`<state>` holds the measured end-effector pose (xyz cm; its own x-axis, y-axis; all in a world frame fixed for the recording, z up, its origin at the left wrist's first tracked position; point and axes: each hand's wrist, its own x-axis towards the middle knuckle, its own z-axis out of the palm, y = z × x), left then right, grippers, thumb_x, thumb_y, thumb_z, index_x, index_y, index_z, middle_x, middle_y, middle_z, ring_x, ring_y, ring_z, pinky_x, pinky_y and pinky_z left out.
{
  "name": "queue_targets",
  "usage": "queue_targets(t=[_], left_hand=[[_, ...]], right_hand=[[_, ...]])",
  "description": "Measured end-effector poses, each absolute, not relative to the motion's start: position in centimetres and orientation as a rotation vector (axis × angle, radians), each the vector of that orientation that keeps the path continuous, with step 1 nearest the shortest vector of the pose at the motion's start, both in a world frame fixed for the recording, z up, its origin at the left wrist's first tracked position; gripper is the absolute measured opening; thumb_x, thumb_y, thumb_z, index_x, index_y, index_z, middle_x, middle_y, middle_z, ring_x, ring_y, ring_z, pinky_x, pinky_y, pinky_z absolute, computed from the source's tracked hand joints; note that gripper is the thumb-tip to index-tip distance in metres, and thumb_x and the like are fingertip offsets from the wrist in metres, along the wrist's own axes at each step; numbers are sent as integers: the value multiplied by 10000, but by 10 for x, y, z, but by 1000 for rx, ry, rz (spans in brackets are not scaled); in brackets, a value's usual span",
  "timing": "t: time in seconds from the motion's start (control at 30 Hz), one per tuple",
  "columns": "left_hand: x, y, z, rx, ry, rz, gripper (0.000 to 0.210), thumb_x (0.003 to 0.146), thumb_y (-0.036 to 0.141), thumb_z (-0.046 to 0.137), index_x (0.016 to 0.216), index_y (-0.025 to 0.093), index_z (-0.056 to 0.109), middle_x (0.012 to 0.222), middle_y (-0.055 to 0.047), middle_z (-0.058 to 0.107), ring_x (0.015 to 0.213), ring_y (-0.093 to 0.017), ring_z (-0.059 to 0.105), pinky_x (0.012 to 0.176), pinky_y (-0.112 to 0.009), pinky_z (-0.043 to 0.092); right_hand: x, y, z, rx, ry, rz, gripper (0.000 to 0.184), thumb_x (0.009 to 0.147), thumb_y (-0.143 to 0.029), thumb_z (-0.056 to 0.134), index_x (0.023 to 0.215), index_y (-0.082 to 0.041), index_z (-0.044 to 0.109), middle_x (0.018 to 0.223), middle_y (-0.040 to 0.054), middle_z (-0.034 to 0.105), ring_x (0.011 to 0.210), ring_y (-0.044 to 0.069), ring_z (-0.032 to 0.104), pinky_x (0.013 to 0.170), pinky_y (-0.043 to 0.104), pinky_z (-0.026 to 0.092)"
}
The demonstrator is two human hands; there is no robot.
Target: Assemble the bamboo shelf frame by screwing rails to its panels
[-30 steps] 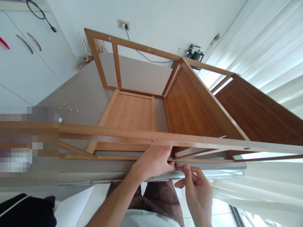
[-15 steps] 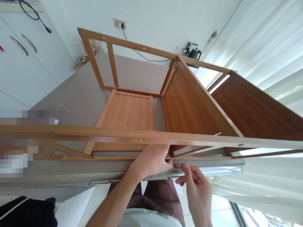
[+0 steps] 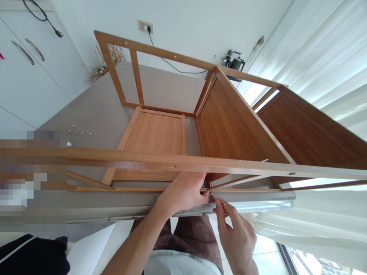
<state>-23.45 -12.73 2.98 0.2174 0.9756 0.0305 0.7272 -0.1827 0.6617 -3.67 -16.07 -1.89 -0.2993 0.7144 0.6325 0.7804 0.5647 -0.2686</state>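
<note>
A wooden shelf frame lies on its side across the grey tabletop, with slatted panels set in it. My left hand reaches in under the near upper rail and grips the lower rail, its fingers mostly hidden behind the wood and the thumb showing in front. Close beside that thumb, my right hand pinches a thin metal hex key between thumb and fingertips, its end at the lower rail. The fingers cover most of the key.
Several small screws or pegs lie on the grey tabletop at left. A kettle stands behind the frame, and a black cable runs from a wall socket. White curtains hang at right. A dark cloth is at lower left.
My right hand has shifted its fingers around the hex key, the fingertips moving slightly left and closer to the rail. My left hand stays in place on the frame.
</note>
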Motion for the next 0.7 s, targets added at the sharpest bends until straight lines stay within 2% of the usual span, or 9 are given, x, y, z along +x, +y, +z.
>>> queue_targets(t=[0.37,0.7], left_hand=[[-235,-127,29,2018,1566,649,293,773,266,612,1046,231,511,918,-37,644,926,-265,671,810,-329,463],[-234,-127,30,2017,1552,645,328,795,279,634,1097,233,515,969,-33,645,878,-237,666,763,-312,460]], right_hand=[[-35,-156,-6,-1134,-2149,-97,49,964,-241,632,971,-207,666,630,-63,698,516,71,648,571,196,455],[-33,-151,-4,-1053,-2207,-121,69,968,-213,625,985,-182,684,670,-45,719,525,68,654,596,191,465]])
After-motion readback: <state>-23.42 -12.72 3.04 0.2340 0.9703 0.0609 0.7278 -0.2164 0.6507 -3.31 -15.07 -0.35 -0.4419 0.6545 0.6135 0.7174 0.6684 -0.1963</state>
